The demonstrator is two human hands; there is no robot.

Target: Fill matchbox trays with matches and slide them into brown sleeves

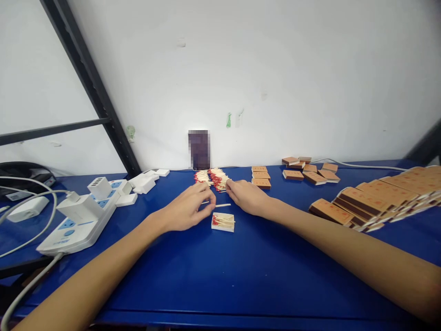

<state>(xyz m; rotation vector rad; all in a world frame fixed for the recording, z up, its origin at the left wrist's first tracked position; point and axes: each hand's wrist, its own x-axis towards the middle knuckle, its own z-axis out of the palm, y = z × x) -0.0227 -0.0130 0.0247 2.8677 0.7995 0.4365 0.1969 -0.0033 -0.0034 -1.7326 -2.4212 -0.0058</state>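
My left hand (191, 207) is curled with thumb and index finger close together. A matchstick (223, 205) passes at these fingertips and sticks out to the right. My right hand (246, 195) has its fingers pressed together at the right edge of a red-headed match pile (219, 180); what they pinch is hidden. Another match pile (203, 176) lies beside it, partly behind my left hand. Just in front of my hands sits a small white matchbox tray (227, 228), with several matches in it, red heads to the left.
A phone (199, 151) leans on the wall behind the piles. Three matchboxes (261, 175) are lined up to its right, with loose matchboxes (310, 174) beyond and long rows of matchboxes (382, 197) at far right. A power strip (86, 227) with chargers and cables stands left.
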